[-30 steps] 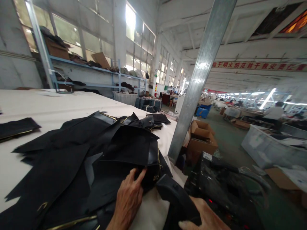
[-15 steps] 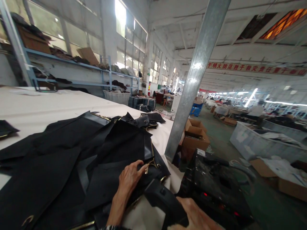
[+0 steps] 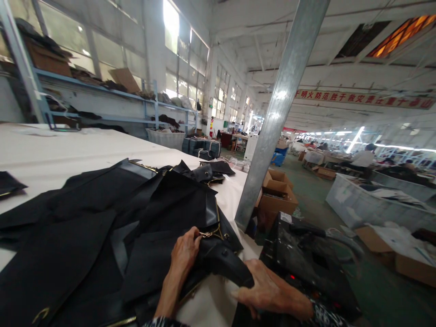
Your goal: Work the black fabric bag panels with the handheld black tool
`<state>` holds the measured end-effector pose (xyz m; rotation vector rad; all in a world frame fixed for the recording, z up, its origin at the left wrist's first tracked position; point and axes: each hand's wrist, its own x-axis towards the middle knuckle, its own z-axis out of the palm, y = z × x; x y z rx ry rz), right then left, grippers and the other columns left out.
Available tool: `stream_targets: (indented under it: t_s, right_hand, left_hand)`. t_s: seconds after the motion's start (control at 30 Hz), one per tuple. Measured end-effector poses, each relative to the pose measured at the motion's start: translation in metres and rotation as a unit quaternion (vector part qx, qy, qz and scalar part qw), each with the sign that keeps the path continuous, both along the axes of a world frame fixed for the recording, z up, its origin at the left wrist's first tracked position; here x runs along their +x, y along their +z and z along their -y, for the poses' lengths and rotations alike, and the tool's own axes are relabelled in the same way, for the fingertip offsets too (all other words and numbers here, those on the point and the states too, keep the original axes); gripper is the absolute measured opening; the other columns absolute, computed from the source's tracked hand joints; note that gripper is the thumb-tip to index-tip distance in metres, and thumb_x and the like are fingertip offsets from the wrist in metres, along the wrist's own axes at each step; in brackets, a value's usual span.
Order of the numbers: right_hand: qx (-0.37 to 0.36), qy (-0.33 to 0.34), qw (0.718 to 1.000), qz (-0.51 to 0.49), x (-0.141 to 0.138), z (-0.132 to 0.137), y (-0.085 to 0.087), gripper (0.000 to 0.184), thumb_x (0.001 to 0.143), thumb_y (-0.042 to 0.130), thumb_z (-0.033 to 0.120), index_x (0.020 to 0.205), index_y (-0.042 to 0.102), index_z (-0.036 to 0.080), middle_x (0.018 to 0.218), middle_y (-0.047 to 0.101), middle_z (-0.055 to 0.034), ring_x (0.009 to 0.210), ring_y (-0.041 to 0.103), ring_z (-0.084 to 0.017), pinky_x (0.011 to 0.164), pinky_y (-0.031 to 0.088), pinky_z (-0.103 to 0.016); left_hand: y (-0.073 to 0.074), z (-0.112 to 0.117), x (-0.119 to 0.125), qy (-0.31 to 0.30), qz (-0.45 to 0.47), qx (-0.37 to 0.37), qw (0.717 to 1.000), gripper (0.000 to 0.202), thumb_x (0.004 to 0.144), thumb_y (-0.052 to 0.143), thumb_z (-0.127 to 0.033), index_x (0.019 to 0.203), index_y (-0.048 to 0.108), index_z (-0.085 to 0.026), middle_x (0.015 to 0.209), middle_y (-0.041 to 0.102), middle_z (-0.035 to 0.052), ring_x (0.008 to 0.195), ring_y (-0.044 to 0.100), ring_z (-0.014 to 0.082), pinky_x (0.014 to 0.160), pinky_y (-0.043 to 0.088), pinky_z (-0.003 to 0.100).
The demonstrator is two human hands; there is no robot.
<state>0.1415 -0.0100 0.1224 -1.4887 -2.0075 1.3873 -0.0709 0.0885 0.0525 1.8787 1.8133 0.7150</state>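
Black fabric pieces (image 3: 143,200) with gold zippers lie heaped over the white-covered table (image 3: 163,154). At the heap's near right edge, my left hand (image 3: 185,250) has its fingers closed on a gold zipper pull (image 3: 206,234) that lies sideways. My right hand (image 3: 264,288) grips the rear of a black handheld device (image 3: 221,261) with a curved body. The device's front end reaches close to my left fingertips and the zipper pull; whether it touches them I cannot tell. A gold eyelet (image 3: 226,236) shows beside the zipper.
A metal post (image 3: 279,109) slants up at the table's right edge. Right of my right hand stands a black machine (image 3: 306,268) with a red light. Beyond are cardboard boxes (image 3: 277,200), a grey bin (image 3: 368,204) and blue shelves (image 3: 102,91). People sit farther off.
My right hand has brought the device up and left, closer to my left fingers. The zipper pull has swung from hanging down to lying sideways. My left hand has barely shifted.
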Motion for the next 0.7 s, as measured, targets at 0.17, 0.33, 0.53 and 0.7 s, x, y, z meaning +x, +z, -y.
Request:
stream_targets:
  t_s: [0.17,0.33,0.53,0.7]
  right_hand:
    - [0.019,0.018,0.999,-0.025,-0.002,-0.004,-0.003,0.012,0.076,0.057,0.026,0.08,0.057,0.014,0.053,0.055,0.0036,0.042,0.054,-0.01,0.038,0.042,-0.014]
    - [0.004,0.01,1.0,0.0,0.011,0.005,0.0,0.01,0.073,0.06,0.023,0.078,0.06,0.014,0.054,0.057,0.0032,0.043,0.055,-0.01,0.036,0.039,-0.012]
    - [0.012,0.001,0.999,-0.041,0.006,-0.01,-0.009,0.012,0.076,0.058,0.025,0.08,0.057,0.014,0.051,0.055,0.0035,0.041,0.053,-0.01,0.038,0.043,-0.016]
    - [0.014,-0.007,0.998,-0.063,0.012,-0.003,-0.004,0.014,0.076,0.059,0.025,0.085,0.057,0.015,0.051,0.055,0.004,0.041,0.053,-0.01,0.038,0.042,-0.016]
  left_hand:
    - [-0.002,0.0,-0.001,-0.002,0.031,0.011,0.999,0.019,0.087,0.036,-0.025,0.081,0.054,-0.024,0.084,0.068,0.0056,0.085,0.064,0.0206,0.072,0.039,0.026]
    - [0.0,0.002,-0.001,0.0,0.045,0.018,0.999,0.019,0.087,0.037,-0.024,0.078,0.054,-0.024,0.08,0.069,0.005,0.081,0.065,0.0199,0.072,0.039,0.026]
    - [0.006,0.01,0.002,0.033,0.039,0.033,0.998,0.024,0.09,0.034,-0.023,0.096,0.057,-0.022,0.083,0.07,0.0073,0.08,0.067,0.0209,0.07,0.04,0.026]
    - [-0.005,0.008,0.005,0.059,-0.015,0.076,0.995,0.047,0.092,0.037,-0.025,0.138,0.033,-0.015,0.092,0.072,0.0107,0.083,0.069,0.0231,0.069,0.043,0.027]
